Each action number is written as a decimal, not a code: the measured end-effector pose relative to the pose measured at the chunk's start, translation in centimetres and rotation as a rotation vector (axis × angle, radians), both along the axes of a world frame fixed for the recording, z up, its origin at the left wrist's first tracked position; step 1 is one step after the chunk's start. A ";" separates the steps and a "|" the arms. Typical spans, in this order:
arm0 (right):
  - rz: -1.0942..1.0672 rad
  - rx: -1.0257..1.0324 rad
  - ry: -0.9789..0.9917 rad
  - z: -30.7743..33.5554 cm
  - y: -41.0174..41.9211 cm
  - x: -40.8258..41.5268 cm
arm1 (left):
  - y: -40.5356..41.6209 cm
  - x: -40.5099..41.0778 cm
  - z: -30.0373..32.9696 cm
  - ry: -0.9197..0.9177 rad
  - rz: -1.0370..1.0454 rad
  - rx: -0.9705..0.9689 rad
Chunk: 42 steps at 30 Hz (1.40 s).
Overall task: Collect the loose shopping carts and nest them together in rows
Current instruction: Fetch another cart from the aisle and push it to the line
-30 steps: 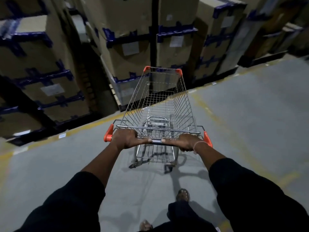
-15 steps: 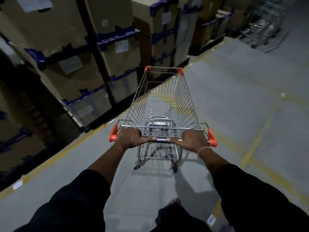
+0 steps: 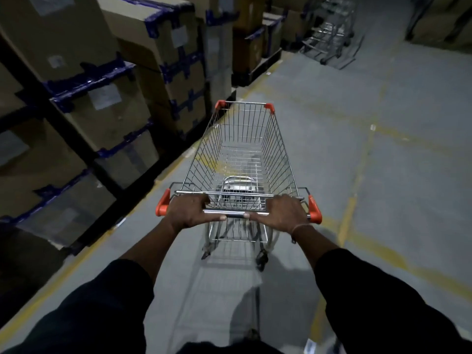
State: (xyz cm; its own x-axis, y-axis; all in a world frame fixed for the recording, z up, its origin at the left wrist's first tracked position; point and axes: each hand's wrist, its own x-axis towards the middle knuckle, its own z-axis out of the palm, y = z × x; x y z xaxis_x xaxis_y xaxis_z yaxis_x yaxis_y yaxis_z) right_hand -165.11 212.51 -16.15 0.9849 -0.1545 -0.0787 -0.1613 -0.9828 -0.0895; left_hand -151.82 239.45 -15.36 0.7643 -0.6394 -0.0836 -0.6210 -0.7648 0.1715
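Observation:
An empty wire shopping cart with orange corner caps stands on the grey floor right in front of me, pointing down the aisle. My left hand grips the left part of its metal handle bar. My right hand grips the right part of the same bar, a thin band on its wrist. Far ahead at the upper right stands a row of nested carts, dim and blurred.
Stacked cardboard boxes with blue strapping on pallets line the left side, close to the cart's left flank. Yellow floor lines cross the grey concrete. The open aisle runs ahead and to the right. More boxes sit at the far right.
The cart and my view have swung to the right, away from the boxes and along the aisle. The row of carts has come into view ahead. Both hands keep their hold.

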 end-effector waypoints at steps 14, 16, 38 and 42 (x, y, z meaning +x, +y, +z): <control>-0.216 0.020 -0.004 0.2 -18.0 11.1 | -21.0 15.6 -0.2 -0.031 -0.209 -0.052; -0.223 -0.007 0.009 0.4 -20.8 13.1 | -24.7 18.7 -0.2 -0.008 -0.231 -0.024; -0.390 -0.045 -0.026 -0.2 -56.1 32.4 | -62.6 40.9 -0.5 -0.018 -0.397 0.040; -0.396 -0.025 -0.016 -0.1 -64.5 36.3 | -70.7 44.8 -0.4 -0.020 -0.384 0.046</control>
State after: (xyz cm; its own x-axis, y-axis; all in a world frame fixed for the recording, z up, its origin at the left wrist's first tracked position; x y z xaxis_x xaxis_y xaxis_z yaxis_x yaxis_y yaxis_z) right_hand -128.80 147.98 -16.25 0.8499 -0.5240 -0.0549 -0.5268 -0.8469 -0.0721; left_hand -107.05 168.73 -15.75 0.4716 -0.8753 -0.1067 -0.8667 -0.4824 0.1269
